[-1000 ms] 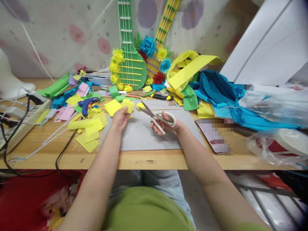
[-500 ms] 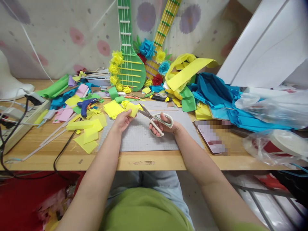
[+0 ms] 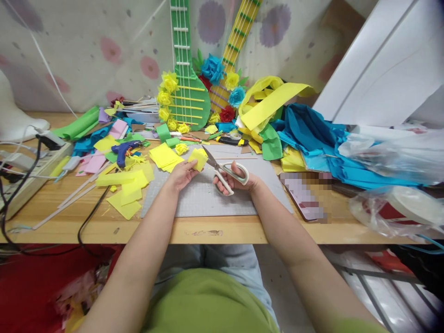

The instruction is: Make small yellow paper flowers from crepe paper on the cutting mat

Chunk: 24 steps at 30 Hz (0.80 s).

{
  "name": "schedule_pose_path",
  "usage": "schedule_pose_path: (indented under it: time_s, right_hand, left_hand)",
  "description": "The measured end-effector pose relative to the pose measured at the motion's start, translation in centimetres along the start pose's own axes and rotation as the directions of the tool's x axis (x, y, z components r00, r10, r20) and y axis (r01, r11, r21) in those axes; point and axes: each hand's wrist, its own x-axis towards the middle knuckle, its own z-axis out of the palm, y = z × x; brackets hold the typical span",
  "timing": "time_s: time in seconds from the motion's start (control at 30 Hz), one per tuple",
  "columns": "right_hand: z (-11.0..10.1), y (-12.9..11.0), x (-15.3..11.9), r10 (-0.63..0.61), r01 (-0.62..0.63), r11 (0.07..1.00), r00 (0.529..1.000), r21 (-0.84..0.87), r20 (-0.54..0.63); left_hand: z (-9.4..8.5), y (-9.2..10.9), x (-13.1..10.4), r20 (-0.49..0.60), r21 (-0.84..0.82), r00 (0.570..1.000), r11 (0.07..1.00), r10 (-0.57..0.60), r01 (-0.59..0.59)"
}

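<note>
Between the thumb and fingers of my left hand [image 3: 184,174] is a small piece of yellow paper [image 3: 199,159], held above the grey cutting mat [image 3: 208,203]. My right hand [image 3: 231,181] grips a pair of scissors [image 3: 219,167] by its white handles. The dark blades point up and left, slightly parted, with their tips beside the yellow paper's right edge. Just left of my left hand lies a stack of yellow paper squares [image 3: 164,156]. A small yellow paper flower [image 3: 181,148] rests behind that hand.
A blue glue gun [image 3: 124,151] and yellow scraps [image 3: 130,185] lie to the left, near a power strip [image 3: 38,180]. Behind stand green [image 3: 190,99] and yellow [image 3: 239,37] paper-covered instruments with paper flowers. A phone [image 3: 301,196] and blue paper [image 3: 312,134] lie right.
My left hand has moved right with the yellow paper, which has turned to face me more. The scissors have shifted only slightly, and their blades are now near the paper's right edge.
</note>
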Motion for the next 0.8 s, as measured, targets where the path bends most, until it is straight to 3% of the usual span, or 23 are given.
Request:
schedule_pose_path:
  time_s: [0.13,0.43,0.8]
  right_hand:
    - [0.2,0.1,0.3,-0.034,0.034,0.999,0.999,-0.004,0.011]
    - [1.0,-0.1,0.7,-0.151,0.152,0.988,0.975,-0.005,-0.165]
    - [0.4,0.4,0.5,-0.108,0.107,0.994,0.987,-0.018,-0.119]
  left_hand:
    - [0.4,-0.4,0.1,0.013,-0.005,1.0,1.0,-0.009,0.009]
    - [0.3,-0.2,0.3,-0.068,-0.01,0.998,1.0,0.011,-0.012]
    - [0.7,-0.1,-0.1,-0.097,0.038,0.994,0.998,0.048,-0.045]
